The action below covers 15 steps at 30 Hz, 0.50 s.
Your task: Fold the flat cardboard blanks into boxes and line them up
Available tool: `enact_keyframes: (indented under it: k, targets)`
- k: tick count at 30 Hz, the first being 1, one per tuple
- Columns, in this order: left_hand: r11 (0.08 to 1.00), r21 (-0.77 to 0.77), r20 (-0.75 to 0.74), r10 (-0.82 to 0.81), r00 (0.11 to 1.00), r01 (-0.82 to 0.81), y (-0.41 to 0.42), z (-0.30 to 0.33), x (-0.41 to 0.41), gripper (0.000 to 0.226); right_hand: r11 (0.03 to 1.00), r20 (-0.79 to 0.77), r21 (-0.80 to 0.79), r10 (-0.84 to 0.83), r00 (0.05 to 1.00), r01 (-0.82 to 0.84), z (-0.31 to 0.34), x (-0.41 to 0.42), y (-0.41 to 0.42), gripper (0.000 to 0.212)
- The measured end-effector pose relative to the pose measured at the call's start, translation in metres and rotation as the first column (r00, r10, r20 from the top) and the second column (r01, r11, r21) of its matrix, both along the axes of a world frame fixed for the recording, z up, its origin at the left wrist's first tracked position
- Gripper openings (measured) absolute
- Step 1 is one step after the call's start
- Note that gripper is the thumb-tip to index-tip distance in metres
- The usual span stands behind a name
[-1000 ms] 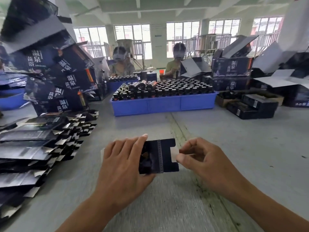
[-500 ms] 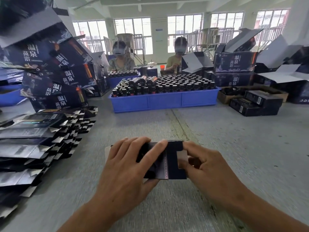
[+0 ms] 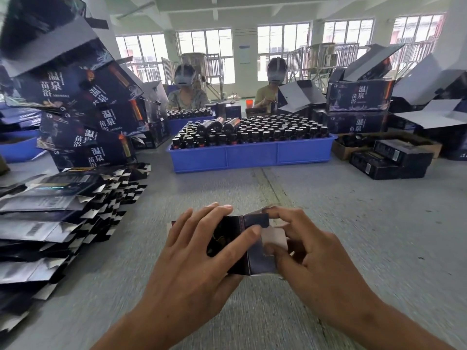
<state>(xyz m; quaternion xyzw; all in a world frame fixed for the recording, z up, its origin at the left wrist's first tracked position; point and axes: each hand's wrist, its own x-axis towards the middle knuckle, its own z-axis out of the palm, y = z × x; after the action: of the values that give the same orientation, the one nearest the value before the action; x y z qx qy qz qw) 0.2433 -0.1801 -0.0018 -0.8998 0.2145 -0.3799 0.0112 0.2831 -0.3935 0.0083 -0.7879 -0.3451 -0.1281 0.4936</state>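
A small dark cardboard box blank (image 3: 255, 253) sits between my hands above the grey table, partly opened into a box shape. My left hand (image 3: 194, 251) wraps over its left part, thumb lying across the front panel. My right hand (image 3: 310, 251) curls round the right end and pinches the pale end flaps (image 3: 274, 236), which are bent inward. A spread stack of flat dark blanks (image 3: 50, 223) lies on the table at the left.
A blue tray (image 3: 252, 155) full of dark bottles stands mid-table. Large printed cartons (image 3: 83, 117) are piled at the back left, more cartons (image 3: 358, 97) at the back right. Small black boxes (image 3: 389, 160) lie at the right. Two people sit behind the tray.
My hands have closed in on the blank. The flat piece has been opened into a box shape, and my right fingers have folded the end flaps inward.
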Motion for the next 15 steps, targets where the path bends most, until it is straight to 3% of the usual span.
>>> enact_keyframes:
  k: [15]
  targets:
    - [0.996,-0.076,0.077,-0.032,0.996,0.038,0.013,-0.003,-0.014,0.045,1.000,0.081,0.016,0.019,0.996,-0.021,0.002,-0.011,0.012,0.070]
